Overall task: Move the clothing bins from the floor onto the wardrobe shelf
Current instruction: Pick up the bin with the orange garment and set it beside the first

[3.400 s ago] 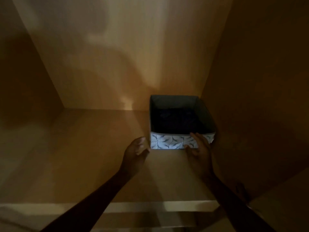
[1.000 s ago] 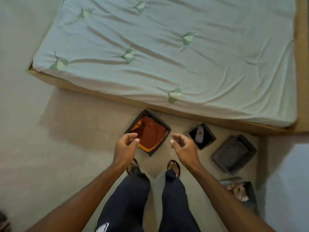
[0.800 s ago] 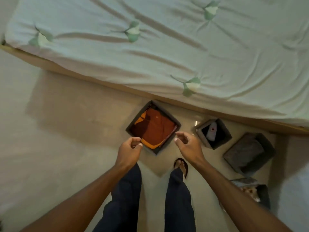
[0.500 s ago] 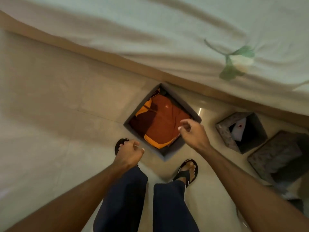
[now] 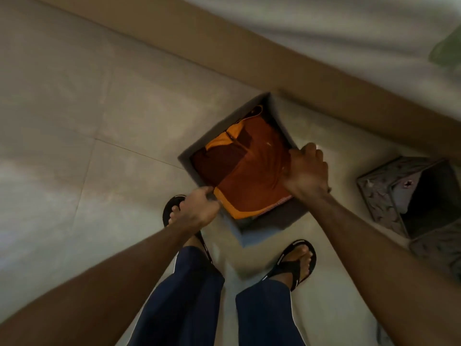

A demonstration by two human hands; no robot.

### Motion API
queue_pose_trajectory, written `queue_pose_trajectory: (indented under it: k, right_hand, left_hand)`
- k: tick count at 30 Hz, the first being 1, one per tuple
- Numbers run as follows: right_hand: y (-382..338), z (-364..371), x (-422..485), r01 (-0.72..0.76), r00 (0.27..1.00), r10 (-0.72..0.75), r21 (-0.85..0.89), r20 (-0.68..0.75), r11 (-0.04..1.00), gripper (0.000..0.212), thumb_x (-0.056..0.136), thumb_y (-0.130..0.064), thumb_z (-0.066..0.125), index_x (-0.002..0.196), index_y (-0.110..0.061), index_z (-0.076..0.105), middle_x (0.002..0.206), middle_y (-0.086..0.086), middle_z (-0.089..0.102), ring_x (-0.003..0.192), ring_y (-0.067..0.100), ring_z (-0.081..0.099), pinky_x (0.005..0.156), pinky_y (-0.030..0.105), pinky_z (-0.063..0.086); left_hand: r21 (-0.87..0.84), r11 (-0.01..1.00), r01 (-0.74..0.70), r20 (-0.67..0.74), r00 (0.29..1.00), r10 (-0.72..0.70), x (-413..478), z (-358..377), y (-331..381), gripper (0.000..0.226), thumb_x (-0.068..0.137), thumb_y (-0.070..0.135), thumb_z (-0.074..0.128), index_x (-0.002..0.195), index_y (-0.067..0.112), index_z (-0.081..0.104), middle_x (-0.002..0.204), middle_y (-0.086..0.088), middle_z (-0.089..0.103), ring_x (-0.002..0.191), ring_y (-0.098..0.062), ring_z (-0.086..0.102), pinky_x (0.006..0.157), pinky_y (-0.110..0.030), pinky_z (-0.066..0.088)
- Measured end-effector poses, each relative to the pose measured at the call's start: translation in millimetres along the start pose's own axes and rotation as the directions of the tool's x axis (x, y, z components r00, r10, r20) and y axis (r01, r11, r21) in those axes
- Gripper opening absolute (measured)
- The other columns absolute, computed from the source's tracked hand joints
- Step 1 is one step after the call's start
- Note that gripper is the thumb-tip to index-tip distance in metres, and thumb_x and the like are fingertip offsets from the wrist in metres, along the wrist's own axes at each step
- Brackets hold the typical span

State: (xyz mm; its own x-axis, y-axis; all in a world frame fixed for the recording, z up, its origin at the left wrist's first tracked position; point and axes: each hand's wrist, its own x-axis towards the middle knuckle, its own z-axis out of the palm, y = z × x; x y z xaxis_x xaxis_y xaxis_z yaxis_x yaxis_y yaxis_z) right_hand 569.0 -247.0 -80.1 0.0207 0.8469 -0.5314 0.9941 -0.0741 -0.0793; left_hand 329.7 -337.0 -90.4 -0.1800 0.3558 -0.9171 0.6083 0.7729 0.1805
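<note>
A grey fabric bin (image 5: 259,229) sits on the tiled floor just in front of my feet, turned like a diamond. Folded rust-red and orange clothing (image 5: 249,171) fills it. My left hand (image 5: 199,208) pinches the bin's near-left rim. My right hand (image 5: 306,171) closes over the right rim, fingers curled onto the edge. A second, patterned grey bin (image 5: 381,196) stands on the floor to the right, with another bin's edge (image 5: 439,245) below it.
A wooden bed frame (image 5: 249,63) with a pale sheet (image 5: 349,33) runs diagonally just behind the bins. My sandalled feet (image 5: 294,260) stand close to the bin. Tiled floor (image 5: 74,146) spreads to the left.
I turned from the wardrobe shelf to the floor and bent lower. Both hands came down from above the bin and closed on its left and right rims.
</note>
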Motion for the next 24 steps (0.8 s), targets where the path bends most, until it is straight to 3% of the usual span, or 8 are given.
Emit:
queue_pose_trajectory:
  k: [4,7,10,13,15,17,21,24]
  right_hand:
    - [18,12,-8,-0.212,0.950,0.180,0.104,0.257,0.972,0.041,0.084,-0.033,0.051,0.121,-0.016,0.055,0.116,0.015,0.046,0.104,0.039,0.053,0.086,0.045,0.050]
    - [31,23,-25,-0.265,0.899,0.168,0.198,0.404,0.944,0.037,0.082,-0.026,0.051,0.116,-0.014,0.061,0.122,0.017,0.057,0.106,0.038,0.058,0.090,0.039,0.050]
    - [41,30,-45,-0.246,0.932,0.142,0.295,0.334,0.923,0.039,0.085,-0.009,0.048,0.122,-0.012,0.061,0.124,0.018,0.062,0.111,0.038,0.058,0.088,0.035,0.045]
    - [47,22,-62,-0.231,0.946,0.145,0.293,0.290,0.928,0.036,0.084,-0.004,0.047,0.114,-0.013,0.064,0.111,0.017,0.067,0.100,0.037,0.062,0.075,0.031,0.044]
    - [56,12,-78,-0.249,0.945,0.161,0.307,0.285,0.919,0.029,0.082,-0.003,0.046,0.101,-0.013,0.066,0.100,0.016,0.069,0.092,0.037,0.063,0.069,0.029,0.039]
    - [67,-6,-101,-0.265,0.945,0.172,0.337,0.279,0.904,0.027,0.080,-0.004,0.046,0.096,-0.013,0.066,0.097,0.017,0.069,0.090,0.038,0.063,0.067,0.030,0.039]
    - [91,-58,-170,-0.247,0.954,0.161,0.362,0.253,0.899,0.029,0.079,-0.005,0.045,0.101,-0.010,0.064,0.100,0.021,0.068,0.093,0.042,0.063,0.069,0.034,0.043]
    - [117,-113,-238,-0.231,0.962,0.157,0.360,0.225,0.904,0.039,0.080,0.001,0.043,0.113,-0.008,0.061,0.106,0.022,0.067,0.095,0.040,0.063,0.072,0.036,0.045]
  left_hand:
    - [-0.145,0.983,-0.116,-0.180,0.980,0.089,-5,-20,14,0.064,0.081,0.026,0.065,0.142,0.024,0.045,0.138,-0.004,0.056,0.124,-0.026,0.055,0.104,-0.036,0.044]
    - [-0.046,0.988,-0.150,-0.134,0.981,0.143,-1,-26,19,0.052,0.084,0.015,0.065,0.134,0.021,0.053,0.129,-0.005,0.061,0.118,-0.027,0.057,0.095,-0.028,0.044]
    - [0.057,0.983,-0.172,-0.126,0.976,0.178,0,-25,20,0.029,0.077,0.024,0.071,0.105,0.026,0.064,0.101,-0.002,0.072,0.091,-0.024,0.068,0.077,-0.032,0.056]
    - [0.099,0.977,-0.188,-0.160,0.966,0.202,-17,-24,24,0.029,0.070,0.019,0.075,0.097,0.026,0.065,0.088,0.002,0.072,0.082,-0.021,0.070,0.068,-0.033,0.059]
    - [0.131,0.970,-0.206,-0.160,0.961,0.225,-42,-24,33,0.050,0.068,0.008,0.071,0.115,0.024,0.063,0.102,-0.005,0.073,0.094,-0.028,0.070,0.075,-0.038,0.060]
    - [0.138,0.967,-0.213,-0.144,0.962,0.232,-75,-21,43,0.075,0.070,-0.003,0.064,0.140,0.018,0.048,0.127,-0.013,0.064,0.112,-0.034,0.063,0.088,-0.039,0.055]
    - [0.135,0.966,-0.222,-0.152,0.958,0.241,-160,-17,68,0.077,0.074,-0.003,0.063,0.144,0.019,0.043,0.132,-0.015,0.061,0.115,-0.036,0.060,0.087,-0.034,0.049]
    - [0.156,0.959,-0.236,-0.137,0.957,0.257,-240,-19,92,0.077,0.075,0.002,0.067,0.146,0.018,0.040,0.137,-0.014,0.057,0.117,-0.035,0.058,0.093,-0.038,0.051]
